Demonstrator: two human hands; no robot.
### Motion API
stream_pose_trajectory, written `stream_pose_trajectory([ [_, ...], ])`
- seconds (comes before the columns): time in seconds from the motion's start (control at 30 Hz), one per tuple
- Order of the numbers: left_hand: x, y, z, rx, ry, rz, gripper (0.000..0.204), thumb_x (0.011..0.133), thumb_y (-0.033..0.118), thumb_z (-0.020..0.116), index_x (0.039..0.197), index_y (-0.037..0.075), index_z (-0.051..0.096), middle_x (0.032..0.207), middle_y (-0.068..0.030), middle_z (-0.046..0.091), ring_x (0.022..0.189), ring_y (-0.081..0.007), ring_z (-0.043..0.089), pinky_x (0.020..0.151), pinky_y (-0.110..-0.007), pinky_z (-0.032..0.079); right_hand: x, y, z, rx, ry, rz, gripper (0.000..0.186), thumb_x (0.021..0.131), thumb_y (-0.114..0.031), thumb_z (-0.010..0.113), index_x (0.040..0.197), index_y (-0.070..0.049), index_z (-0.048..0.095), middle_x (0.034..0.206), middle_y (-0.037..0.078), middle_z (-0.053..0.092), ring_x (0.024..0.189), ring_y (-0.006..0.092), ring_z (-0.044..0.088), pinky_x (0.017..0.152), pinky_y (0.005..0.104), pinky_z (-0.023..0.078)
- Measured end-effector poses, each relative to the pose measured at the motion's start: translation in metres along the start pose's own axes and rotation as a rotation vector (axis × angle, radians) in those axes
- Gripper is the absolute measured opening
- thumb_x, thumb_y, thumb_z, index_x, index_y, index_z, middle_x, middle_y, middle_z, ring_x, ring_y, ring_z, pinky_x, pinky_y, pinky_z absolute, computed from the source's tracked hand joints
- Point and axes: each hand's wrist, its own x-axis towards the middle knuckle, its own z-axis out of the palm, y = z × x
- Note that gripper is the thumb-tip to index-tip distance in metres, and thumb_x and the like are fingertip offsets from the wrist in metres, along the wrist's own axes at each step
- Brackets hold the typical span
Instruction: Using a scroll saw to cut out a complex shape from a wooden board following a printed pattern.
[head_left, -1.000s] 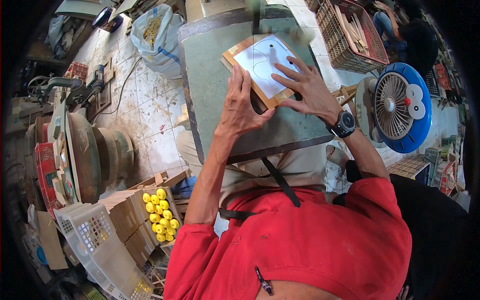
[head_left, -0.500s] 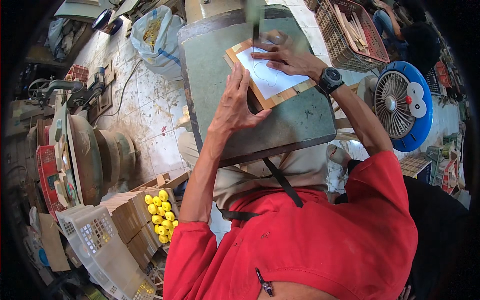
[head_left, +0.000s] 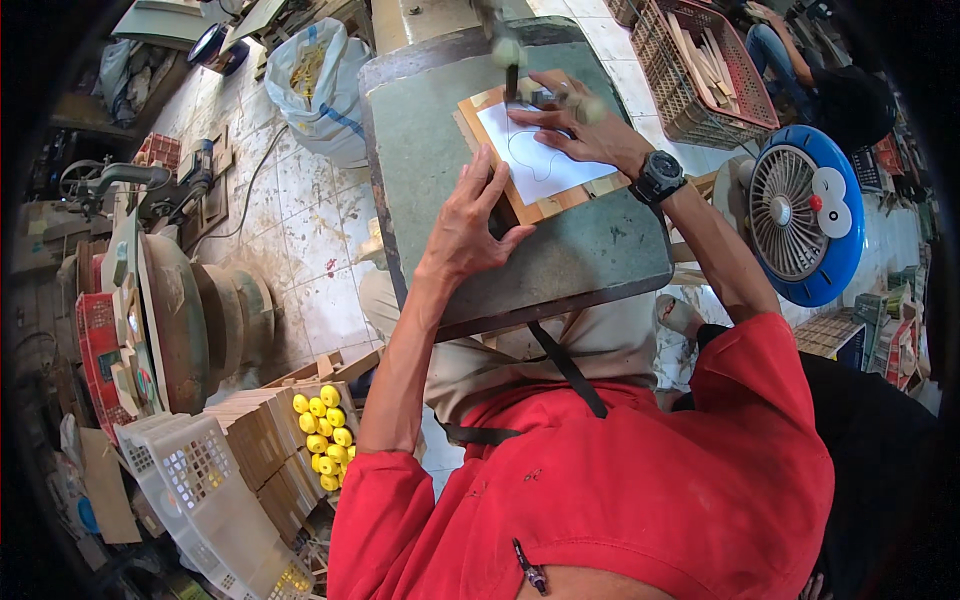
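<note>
A light wooden board (head_left: 545,208) lies on the grey-green machine table (head_left: 610,240). On it is a white paper sheet (head_left: 545,175) with a curved outline drawn on it. My left hand (head_left: 462,222) rests against the board's near-left side, fingers stretched along the edge and thumb apart at the near corner. My right hand (head_left: 600,140), below a black watch (head_left: 658,178), lies over the paper's far right part, fingers spread. A dark upright machine part (head_left: 511,80) comes down at the board's far side, beside my right fingertips. A blurred machine arm partly covers that hand.
A white sack (head_left: 318,90) stands left of the table; a crate of wood strips (head_left: 690,115) stands right. A blue fan (head_left: 808,215) is near my right arm. Yellow rounded pieces (head_left: 325,430) and stacked wood blocks (head_left: 265,450) lie lower left. Another person (head_left: 845,100) sits far right.
The board has shifted and turned slightly under the upright machine part. Both hands have moved a little with it and stay on the board.
</note>
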Motion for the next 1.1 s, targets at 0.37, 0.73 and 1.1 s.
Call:
stream_pose_trajectory([
  [0.37,-0.001,0.000,0.000,-0.021,0.011,0.025,0.077,0.076,0.020,0.085,0.142,0.000,0.051,0.153,-0.0284,0.039,0.138,-0.0436,0.045,0.115,-0.047,0.039,-0.003,0.006,0.011,-0.046,0.088,-0.026,0.041,0.099,-0.037,0.056,0.137,-0.023,0.063,0.155,-0.002,0.045,0.134,0.0294,0.045,0.116,0.0493,0.030],
  [0.73,0.001,-0.009,-0.012,-0.058,-0.071,0.050,0.079,0.075,0.012,0.084,0.146,0.006,0.048,0.158,-0.0217,0.035,0.142,-0.0407,0.041,0.118,-0.045,0.036,-0.010,-0.014,0.007,-0.228,0.055,0.073,0.044,0.097,-0.036,0.061,0.138,-0.022,0.062,0.151,0.006,0.050,0.146,0.0328,0.030,0.116,0.0458,0.035],
  [1.1,0.005,-0.019,-0.023,-0.064,-0.155,0.032,0.078,0.075,0.015,0.084,0.143,0.006,0.049,0.157,-0.0192,0.036,0.140,-0.0408,0.042,0.120,-0.049,0.033,-0.013,-0.030,0.006,-0.255,0.073,0.214,0.043,0.098,-0.035,0.061,0.139,-0.020,0.061,0.152,0.005,0.050,0.148,0.0354,0.032,0.118,0.0478,0.031],
])
